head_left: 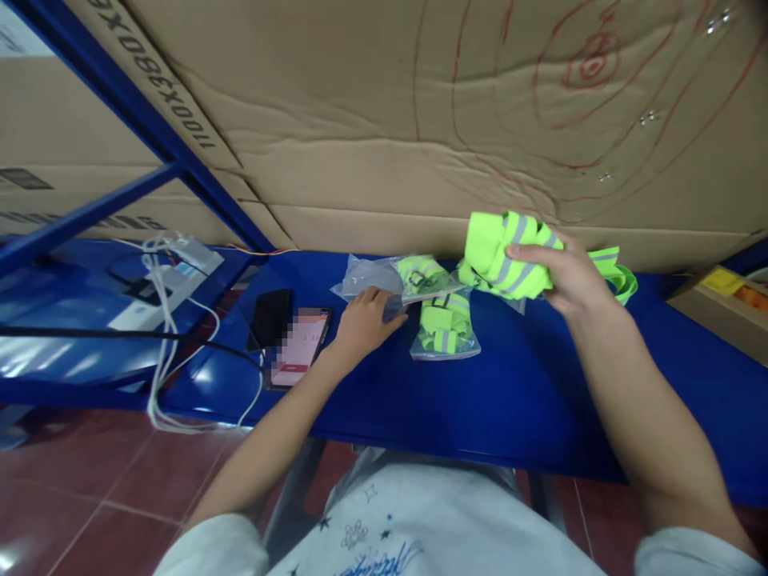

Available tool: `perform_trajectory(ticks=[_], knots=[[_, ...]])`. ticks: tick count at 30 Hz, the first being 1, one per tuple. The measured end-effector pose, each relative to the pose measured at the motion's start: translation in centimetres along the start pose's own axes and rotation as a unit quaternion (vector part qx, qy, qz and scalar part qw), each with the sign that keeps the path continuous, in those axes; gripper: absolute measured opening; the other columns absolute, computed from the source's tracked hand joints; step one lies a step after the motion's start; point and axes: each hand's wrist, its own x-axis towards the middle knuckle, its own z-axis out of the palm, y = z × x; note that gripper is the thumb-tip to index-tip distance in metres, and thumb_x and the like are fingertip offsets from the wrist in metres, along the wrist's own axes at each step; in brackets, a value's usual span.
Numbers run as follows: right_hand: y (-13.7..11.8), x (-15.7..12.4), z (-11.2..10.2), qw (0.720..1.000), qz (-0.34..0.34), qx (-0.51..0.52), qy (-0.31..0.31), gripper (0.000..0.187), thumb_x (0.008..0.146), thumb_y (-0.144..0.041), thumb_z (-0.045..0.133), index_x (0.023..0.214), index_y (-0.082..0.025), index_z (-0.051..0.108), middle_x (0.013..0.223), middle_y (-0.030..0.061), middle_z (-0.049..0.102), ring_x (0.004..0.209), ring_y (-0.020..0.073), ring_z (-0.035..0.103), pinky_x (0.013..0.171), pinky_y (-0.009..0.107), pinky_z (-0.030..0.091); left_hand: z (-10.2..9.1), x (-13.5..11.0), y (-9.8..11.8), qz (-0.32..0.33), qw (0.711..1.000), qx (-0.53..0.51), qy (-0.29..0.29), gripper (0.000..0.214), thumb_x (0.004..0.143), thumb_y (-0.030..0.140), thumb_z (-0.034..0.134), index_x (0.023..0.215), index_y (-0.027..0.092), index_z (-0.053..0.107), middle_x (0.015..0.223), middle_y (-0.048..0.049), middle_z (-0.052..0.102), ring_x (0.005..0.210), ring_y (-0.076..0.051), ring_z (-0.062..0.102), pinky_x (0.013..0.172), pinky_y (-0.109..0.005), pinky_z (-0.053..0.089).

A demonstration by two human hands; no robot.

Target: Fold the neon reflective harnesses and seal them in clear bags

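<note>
My right hand (573,276) is closed on a folded neon-yellow reflective belt (510,254), raised a little above the blue table, the thumb across its grey stripes. Behind that wrist lies another loop of neon reflective strap (618,276). My left hand (367,320) rests on the near edge of a clear plastic bag (367,276), thumb held apart from the fingers. Just right of it are two bagged reflective belts, one bag (423,274) overlapping the nearer one (445,324). Dark buckles show through the plastic.
Left of my left hand lie a phone with a lit screen (300,344) and a dark flat object (270,318). White cables (162,320) and a power strip (144,312) are further left. Cardboard (360,184) walls the back; an open carton (726,308) stands at right.
</note>
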Motion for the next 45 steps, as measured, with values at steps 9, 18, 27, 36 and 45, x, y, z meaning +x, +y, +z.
perform_trajectory(ticks=[9,18,27,36,45], knots=[[6.1,-5.8,-6.0,0.983,0.161,0.030,0.081,0.042,0.055,-0.032,0.095,0.093,-0.026,0.079,0.100,0.0037,0.082,0.081,0.0276,0.080,0.073,0.037,0.068,-4.0,1.4,-0.6,-0.041,0.987,0.146,0.054,0.015,0.092,0.025,0.056,0.090,0.019,0.070,0.089,-0.0077,0.075,0.085,-0.025,0.071,0.078,-0.033,0.051],[5.8,-7.9,-3.6,0.977,0.186,0.103,0.013,0.046,0.055,-0.036,0.093,0.097,-0.021,0.079,0.102,0.0088,0.081,0.088,0.0349,0.079,0.083,0.045,0.065,-4.8,-1.7,6.2,0.207,0.911,0.150,0.323,0.009,0.093,0.019,0.063,0.099,0.022,0.057,0.102,-0.0107,0.071,0.088,-0.023,0.069,0.067,-0.033,0.051],[6.1,-8.4,-3.3,0.960,0.242,0.138,-0.034,0.050,0.061,-0.036,0.092,0.106,-0.019,0.079,0.106,0.0107,0.081,0.093,0.0340,0.079,0.087,0.044,0.065,2.3,-3.1,9.7,0.216,0.969,-0.094,0.079,0.006,0.099,0.017,0.052,0.096,0.021,0.050,0.099,-0.0051,0.064,0.078,-0.013,0.064,0.058,-0.021,0.051],[7.4,-7.8,-2.5,0.949,0.297,0.102,0.017,0.046,0.066,-0.034,0.092,0.107,-0.017,0.079,0.104,0.0098,0.081,0.088,0.0300,0.080,0.081,0.036,0.066,3.5,-2.8,8.1,0.212,0.964,-0.119,0.112,0.009,0.096,0.014,0.059,0.098,0.021,0.054,0.097,-0.0033,0.063,0.073,-0.010,0.061,0.060,-0.020,0.051],[7.9,-7.7,-2.2,0.945,0.302,0.125,-0.014,0.040,0.075,-0.039,0.085,0.107,-0.017,0.079,0.110,0.0106,0.080,0.097,0.0313,0.079,0.087,0.039,0.065,4.1,-3.7,8.5,0.383,0.916,0.026,0.117,0.009,0.096,0.014,0.058,0.102,0.020,0.061,0.103,-0.0066,0.075,0.089,-0.015,0.074,0.073,-0.023,0.057]])
